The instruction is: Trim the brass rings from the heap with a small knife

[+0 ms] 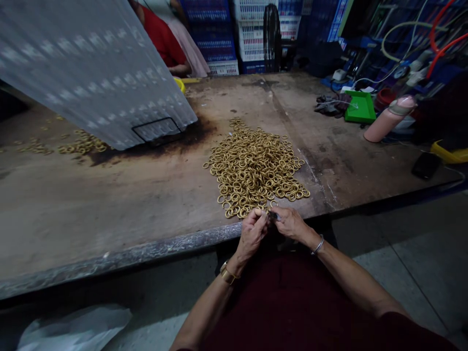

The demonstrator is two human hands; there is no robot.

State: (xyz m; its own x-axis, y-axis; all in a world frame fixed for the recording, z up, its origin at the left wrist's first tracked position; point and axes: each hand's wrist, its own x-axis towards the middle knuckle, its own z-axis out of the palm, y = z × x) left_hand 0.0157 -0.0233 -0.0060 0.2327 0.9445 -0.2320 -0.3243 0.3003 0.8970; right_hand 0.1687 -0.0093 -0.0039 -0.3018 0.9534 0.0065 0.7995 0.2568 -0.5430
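Gold-coloured metallic-looking round rings (252,168) seem light and stiff, best rim-pinched; left grip (252,233) is pinched closed (contents unclear), right grip (293,225) clasps a small dark-grey object (275,216).

No text, label, brand, number or sign can be read on any of the things shown.

Workshop, stained workbench (127,209), heaped gold-coloured rings (256,168), stacked plastic crates (250,34)

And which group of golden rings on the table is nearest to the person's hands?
The large heap, just beyond the left hand and right hand; the smaller, scattered group lies farther left, beside the grey ribbed object.
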